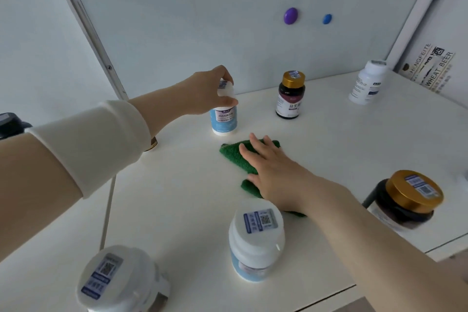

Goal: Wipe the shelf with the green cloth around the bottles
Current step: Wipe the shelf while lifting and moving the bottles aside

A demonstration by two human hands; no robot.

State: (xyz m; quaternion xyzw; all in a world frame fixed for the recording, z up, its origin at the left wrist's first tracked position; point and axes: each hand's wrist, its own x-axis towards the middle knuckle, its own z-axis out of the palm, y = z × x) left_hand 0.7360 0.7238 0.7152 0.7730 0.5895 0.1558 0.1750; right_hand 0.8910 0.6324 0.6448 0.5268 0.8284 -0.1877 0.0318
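A green cloth lies folded on the white shelf, near its middle. My right hand presses flat on the cloth, fingers straight and pointing away from me. My left hand grips the white cap of a white bottle with a pale blue label standing at the back left, just behind the cloth. A dark bottle with a gold cap stands at the back centre, and a white bottle at the back right.
Close to me stand a white bottle, a white jar at the front left and a dark gold-lidded jar at the right edge. A white back panel carries a purple magnet and a blue magnet. The shelf's front edge runs at lower right.
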